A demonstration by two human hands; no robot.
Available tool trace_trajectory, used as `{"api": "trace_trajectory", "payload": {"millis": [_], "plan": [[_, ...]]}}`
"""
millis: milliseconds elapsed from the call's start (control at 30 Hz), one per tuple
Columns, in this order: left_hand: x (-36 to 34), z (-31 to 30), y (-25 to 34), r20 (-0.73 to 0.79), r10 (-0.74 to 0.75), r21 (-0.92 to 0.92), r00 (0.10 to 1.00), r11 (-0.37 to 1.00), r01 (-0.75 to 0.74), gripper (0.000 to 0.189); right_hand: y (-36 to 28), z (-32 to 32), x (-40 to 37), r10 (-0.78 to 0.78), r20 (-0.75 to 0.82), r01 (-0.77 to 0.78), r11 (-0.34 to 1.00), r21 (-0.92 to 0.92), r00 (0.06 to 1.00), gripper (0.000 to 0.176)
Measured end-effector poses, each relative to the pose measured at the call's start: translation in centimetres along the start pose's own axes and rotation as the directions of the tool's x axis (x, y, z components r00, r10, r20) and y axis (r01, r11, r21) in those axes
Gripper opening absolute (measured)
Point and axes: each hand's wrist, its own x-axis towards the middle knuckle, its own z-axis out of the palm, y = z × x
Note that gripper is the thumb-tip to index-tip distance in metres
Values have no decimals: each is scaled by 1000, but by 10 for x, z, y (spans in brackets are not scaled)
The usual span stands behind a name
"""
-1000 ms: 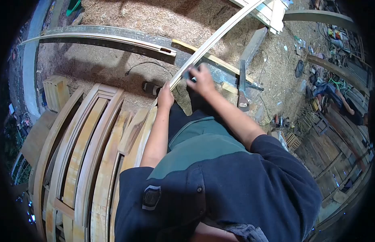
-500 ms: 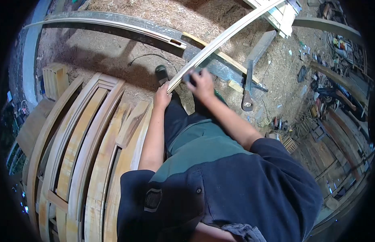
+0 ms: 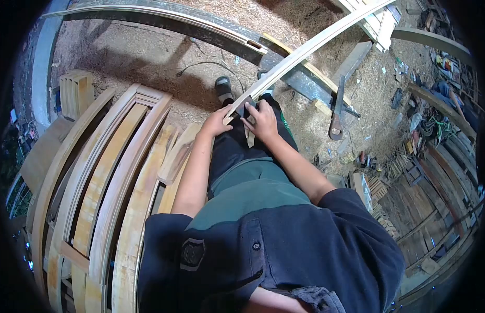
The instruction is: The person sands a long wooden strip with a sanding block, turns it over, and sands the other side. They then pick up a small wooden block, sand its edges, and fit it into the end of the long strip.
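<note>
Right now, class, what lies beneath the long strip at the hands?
A yellow batten and grey plank emerge on both sides; the stretches directly under the strip are hidden.

Both arms reach forward, forearms bare. Left forearm (image 3: 196,166) nearly straight, wrist (image 3: 205,135) angled inward; left hand (image 3: 215,123) half-closed, thumb pointing across toward the right. Right elbow (image 3: 321,190) bent outward, right forearm (image 3: 294,161) slanting inward; right hand (image 3: 261,121) back-up, fingers (image 3: 251,110) curled. Hands near each other, not touching.
</note>
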Motion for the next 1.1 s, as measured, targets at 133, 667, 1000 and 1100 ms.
{"api": "trace_trajectory", "payload": {"millis": [133,667,1000,1100], "plan": [[-8,-23,13,33,-52,92,998,995,49,70,27,-16,44,259,-251,-281,958,-54,933,53],[-4,-37,29,43,124,397,991,908,-131,41,9,-7,23,399,-303,-435,899,-59,865,48],[-3,-38,32,136,171,436,976,874,-214,71,4,4,12,427,-207,-417,904,94,880,73],[0,-39,34,198,46,447,979,885,-132,81,-10,19,-8,291,6,-291,954,70,957,71]]}}
